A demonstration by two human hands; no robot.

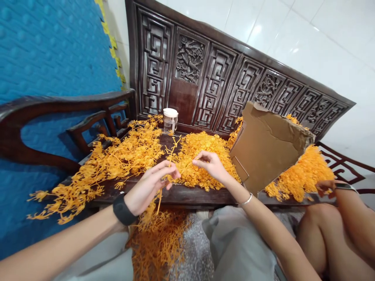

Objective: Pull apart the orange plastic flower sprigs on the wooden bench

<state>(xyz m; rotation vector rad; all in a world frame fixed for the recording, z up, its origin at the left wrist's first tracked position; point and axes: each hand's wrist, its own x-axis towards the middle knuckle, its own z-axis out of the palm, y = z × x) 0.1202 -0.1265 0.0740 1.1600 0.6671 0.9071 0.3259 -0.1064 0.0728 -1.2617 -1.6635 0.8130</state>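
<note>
Two hands at the near edge of the worktop (187, 195). Left hand (150, 187): fingers closed on one orange plastic sprig (168, 156), thin-stemmed, branched, its stem hanging below the hand. Right hand (211, 164): fingers pinched narrow just above the middle pile (202, 156). Three orange heaps counted: left pile (117, 160), middle, right pile (304, 171). One torn cardboard box (266, 148). One clear jar (170, 119) behind. A second person's hand (324, 186) at right.

A thin orange plastic sprig (169, 162), stem near upright, above the orange heap (202, 158).
</note>
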